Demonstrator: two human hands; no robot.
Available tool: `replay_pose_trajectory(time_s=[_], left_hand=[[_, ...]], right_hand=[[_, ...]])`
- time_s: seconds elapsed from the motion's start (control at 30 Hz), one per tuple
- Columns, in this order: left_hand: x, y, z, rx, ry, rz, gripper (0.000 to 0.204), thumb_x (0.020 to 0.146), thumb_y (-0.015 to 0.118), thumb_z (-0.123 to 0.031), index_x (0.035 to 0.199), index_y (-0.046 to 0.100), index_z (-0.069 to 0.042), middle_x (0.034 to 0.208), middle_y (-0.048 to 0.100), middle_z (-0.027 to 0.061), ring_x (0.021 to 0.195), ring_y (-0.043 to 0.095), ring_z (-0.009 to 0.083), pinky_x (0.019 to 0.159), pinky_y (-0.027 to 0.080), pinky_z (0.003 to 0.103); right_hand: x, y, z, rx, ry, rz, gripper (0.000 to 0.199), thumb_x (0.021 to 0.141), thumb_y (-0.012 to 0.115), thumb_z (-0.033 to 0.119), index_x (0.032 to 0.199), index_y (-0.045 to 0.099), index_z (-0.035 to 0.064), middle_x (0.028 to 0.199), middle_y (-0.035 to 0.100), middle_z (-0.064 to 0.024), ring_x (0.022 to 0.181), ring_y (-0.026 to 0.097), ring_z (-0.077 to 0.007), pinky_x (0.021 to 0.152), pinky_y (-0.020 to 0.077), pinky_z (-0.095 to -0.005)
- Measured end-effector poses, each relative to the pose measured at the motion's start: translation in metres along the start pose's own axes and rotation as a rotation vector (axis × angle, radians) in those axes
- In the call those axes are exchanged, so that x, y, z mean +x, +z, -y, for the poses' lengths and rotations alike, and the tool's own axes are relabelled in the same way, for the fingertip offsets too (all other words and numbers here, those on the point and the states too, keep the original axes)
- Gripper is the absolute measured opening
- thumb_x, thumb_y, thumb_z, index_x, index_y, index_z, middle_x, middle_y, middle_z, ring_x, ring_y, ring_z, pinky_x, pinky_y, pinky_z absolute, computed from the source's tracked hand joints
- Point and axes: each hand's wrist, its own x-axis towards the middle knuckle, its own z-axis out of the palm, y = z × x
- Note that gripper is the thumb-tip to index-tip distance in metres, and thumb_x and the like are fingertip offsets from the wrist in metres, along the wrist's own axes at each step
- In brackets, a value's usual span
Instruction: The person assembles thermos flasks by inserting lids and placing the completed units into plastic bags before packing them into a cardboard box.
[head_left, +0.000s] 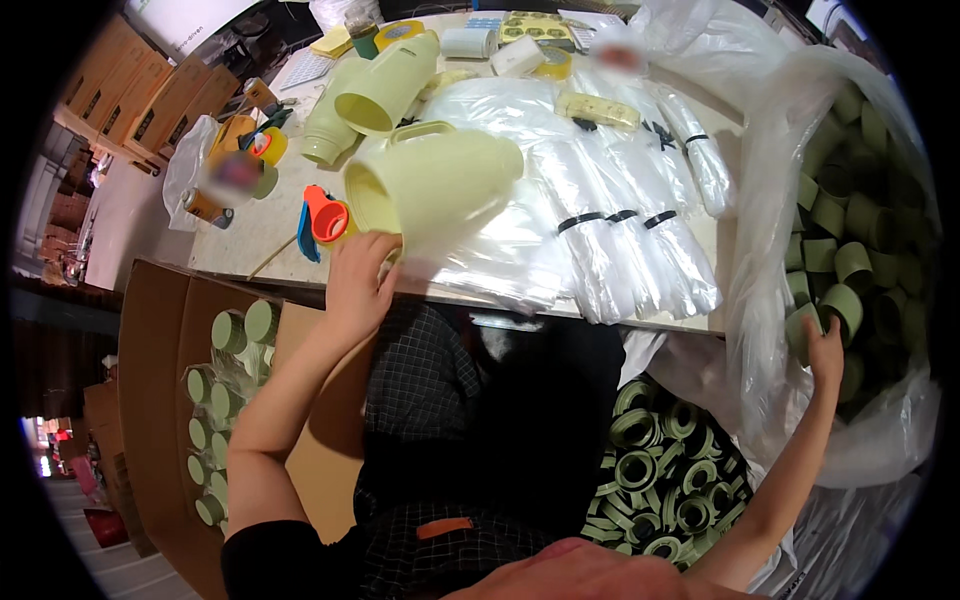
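Observation:
My left hand [362,280] is closed on the lower rim of a pale yellow-green plastic jug body [450,180], which lies tilted over the table with its wide mouth facing left. Just left of that hand is an orange tape dispenser [328,218] with a blue part. My right hand [825,352] reaches into a clear plastic bag [755,270] full of short green cup-shaped pieces [852,265]. Its fingers are closed on one green cup [799,337] at the near side of the pile. Two more pale jug bodies [385,85] lie behind the first.
Bundles of clear plastic sleeves [600,265] cover the table's middle and right. A carton [160,400] with wrapped green-capped items stands at my lower left. Several green rings [660,475] fill a container at lower right. Tape rolls [400,30] and a keyboard [306,68] lie at the back.

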Motion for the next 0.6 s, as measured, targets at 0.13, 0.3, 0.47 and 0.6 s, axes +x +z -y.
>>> replay_pose_trajectory(time_s=[0.13, 0.3, 0.47, 0.6], left_hand=[[-0.031, 0.008, -0.008, -0.768, -0.589, -0.059, 0.041, 0.091, 0.069, -0.014, 0.126, 0.055, 0.002, 0.115, 0.066, 0.0124, 0.109, 0.061, 0.0235, 0.095, 0.045, 0.038], [-0.03, 0.054, 0.008, -1.173, -0.845, -0.449, 0.034, 0.099, 0.06, -0.016, 0.127, 0.056, 0.003, 0.115, 0.067, 0.0105, 0.104, 0.062, 0.0182, 0.093, 0.048, 0.034], [-0.038, 0.03, -0.017, -1.39, -0.849, -0.327, 0.035, 0.104, 0.052, -0.022, 0.127, 0.057, 0.004, 0.119, 0.066, 0.0116, 0.106, 0.063, 0.02, 0.094, 0.048, 0.035], [-0.072, -0.009, -0.028, -1.516, -0.899, -0.156, 0.041, 0.104, 0.053, -0.022, 0.134, 0.052, 0.005, 0.126, 0.063, 0.0146, 0.112, 0.061, 0.0229, 0.1, 0.047, 0.038]], right_hand=[[-0.101, -0.027, 0.051, 0.193, -0.252, -0.251, 0.072, 0.091, 0.063, 0.049, 0.147, 0.046, 0.0071, 0.143, 0.05, -0.022, 0.135, 0.047, -0.035, 0.11, 0.037, -0.0427], [-0.262, 0.057, 0.13, 0.506, -0.646, 0.223, 0.073, 0.081, 0.071, 0.025, 0.146, 0.044, 0.0052, 0.147, 0.041, -0.0211, 0.134, 0.044, -0.0376, 0.112, 0.0349, -0.0441], [-0.352, 0.114, 0.137, 0.635, -0.611, 0.083, 0.071, 0.08, 0.074, 0.026, 0.141, 0.047, 0.0029, 0.142, 0.045, -0.0204, 0.131, 0.045, -0.0373, 0.111, 0.0357, -0.0446], [-0.325, 0.118, 0.161, 1.225, -0.319, 0.108, 0.074, 0.094, 0.053, 0.053, 0.142, 0.046, -0.0028, 0.138, 0.053, -0.0161, 0.124, 0.053, -0.0268, 0.108, 0.0381, -0.038]])
